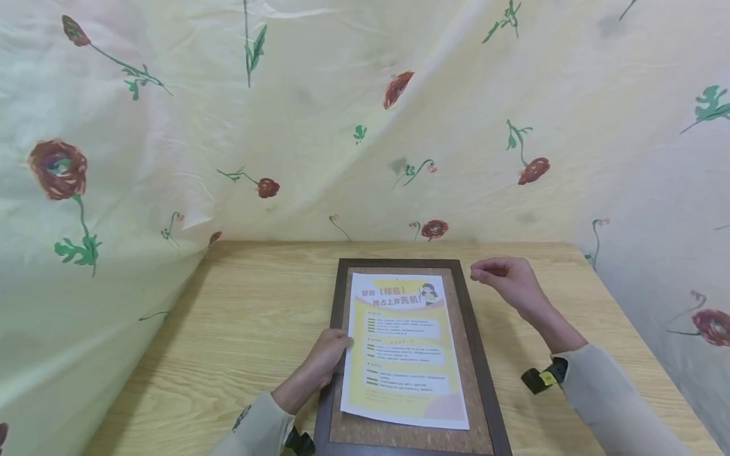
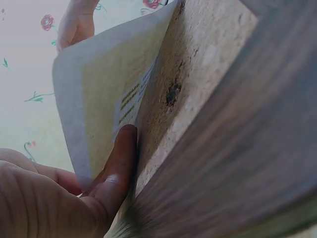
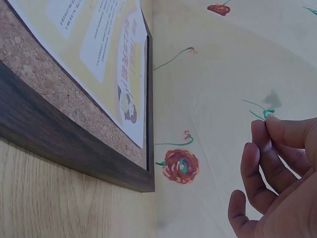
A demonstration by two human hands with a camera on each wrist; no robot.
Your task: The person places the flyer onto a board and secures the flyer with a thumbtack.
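A yellow and white printed poster sheet (image 1: 399,354) lies over a framed cork board (image 1: 410,438), its left edge lifted off the cork. My left hand (image 1: 327,354) pinches that edge halfway down, beside the dark frame. In the left wrist view, one finger (image 2: 119,153) lies against the paper, close to the cork, while the sheet (image 2: 94,94) bows away from the board. My right hand (image 1: 510,285) is raised off the board's top right corner, thumb and forefinger brought together. In the right wrist view its fingertips (image 3: 260,131) meet, and I cannot tell whether something tiny is between them.
The board rests on a light wooden table (image 1: 256,297), near the middle. A flower-printed curtain (image 1: 319,126) hangs behind the table and along both sides. Its dark frame (image 3: 59,134) forms a raised rim around the cork. A dark hole (image 2: 173,93) shows in the cork.
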